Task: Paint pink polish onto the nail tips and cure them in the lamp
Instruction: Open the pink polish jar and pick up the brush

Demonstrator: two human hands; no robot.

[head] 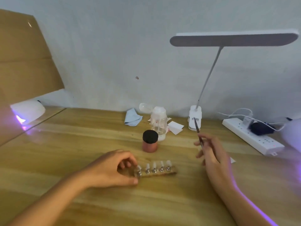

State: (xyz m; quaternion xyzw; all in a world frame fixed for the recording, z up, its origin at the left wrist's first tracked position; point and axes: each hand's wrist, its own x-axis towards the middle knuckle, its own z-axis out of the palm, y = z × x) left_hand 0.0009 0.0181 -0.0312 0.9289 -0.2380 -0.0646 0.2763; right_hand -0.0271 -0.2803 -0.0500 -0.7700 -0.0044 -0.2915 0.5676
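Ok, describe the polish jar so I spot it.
Start at the white desk lamp at the back. Left of its base stands a clear bottle; the polish jar is just in front of it: short, pink, with a black lid.

This is a small nail-painting spot set up on a wooden desk (81,144) against a bare, pale wall (114,46). A white desk lamp (232,39) stands at the back edge. A power strip (250,136) with plugs and wires lies near the back right corner. A little nail lamp (27,111) glows purple at the left edge. Near the front, a row of nail tips (154,164) sits on a stand (162,173). Behind it are a pink pot (150,142) with a black lid, a clear bottle (158,123), a blue cloth (132,118) and paper squares (175,127). A thin brush (197,126) is up over the desk. Brown cardboard (24,54) stands on the left.
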